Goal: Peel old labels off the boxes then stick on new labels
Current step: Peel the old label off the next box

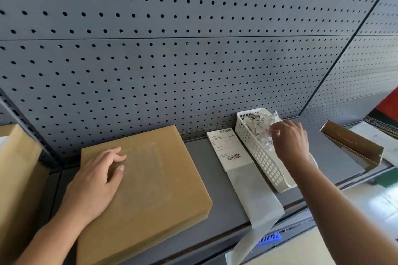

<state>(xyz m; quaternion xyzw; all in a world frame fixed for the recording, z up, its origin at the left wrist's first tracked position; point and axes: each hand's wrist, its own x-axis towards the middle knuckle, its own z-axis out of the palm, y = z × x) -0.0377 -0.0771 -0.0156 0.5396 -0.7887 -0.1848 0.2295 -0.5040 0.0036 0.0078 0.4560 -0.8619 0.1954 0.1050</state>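
Under the left hand (94, 176), whose relaxed fingers lie spread flat, sits the flat brown cardboard box (150, 178), its matte top showing a faint rectangular mark. Between the hands, a white barcoded new label (228, 146) lies on a glossy grey backing strip (252, 196) on the shelf (217, 217). The right hand (290, 142) hovers over a white slotted plastic basket (265, 163), fingertips pinching a crumpled label scrap (275, 118).

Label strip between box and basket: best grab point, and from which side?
Pinch the bare liner tail where it overhangs the shelf edge, coming from the near side. The label itself lies flat with no lifted edge, and the basket sits close on its right. Only the tail hangs free, so both its faces are probably reachable.
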